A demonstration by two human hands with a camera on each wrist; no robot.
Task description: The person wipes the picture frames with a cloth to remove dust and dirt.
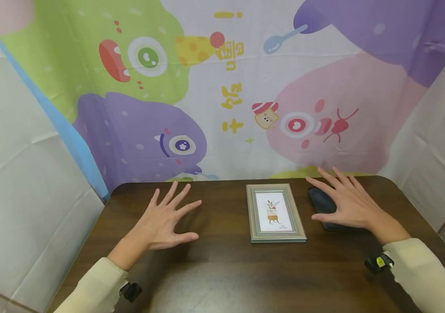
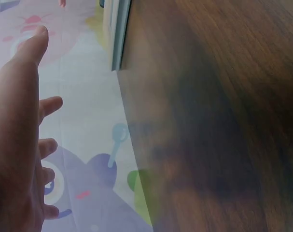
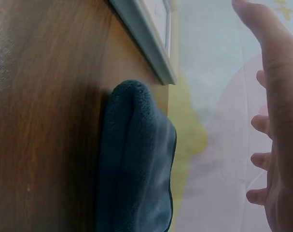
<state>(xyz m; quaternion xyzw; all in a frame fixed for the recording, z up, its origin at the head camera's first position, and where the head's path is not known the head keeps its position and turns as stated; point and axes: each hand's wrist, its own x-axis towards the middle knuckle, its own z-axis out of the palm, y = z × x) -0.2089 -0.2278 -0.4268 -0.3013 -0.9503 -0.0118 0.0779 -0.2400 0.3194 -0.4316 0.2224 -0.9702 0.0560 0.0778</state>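
Note:
A picture frame (image 1: 250, 217) with a greenish-beige border lies face up on the brown wooden table (image 1: 214, 269); its print shows a potted plant. To its right is a folded dark blue cloth (image 3: 136, 159), partly hidden beneath my right hand (image 1: 349, 204) in the head view. That hand hovers above the cloth with fingers spread, holding nothing. My left hand (image 1: 161, 219) is held over the left part of the table, fingers and thumb spread, apart from the picture frame and holding nothing.
Behind the table's far edge hangs a curtain (image 1: 238, 161) printed with cartoon monsters. Pale fabric walls (image 1: 22, 174) stand on the left and right. Small black devices (image 1: 130, 291) are worn at both sleeve cuffs.

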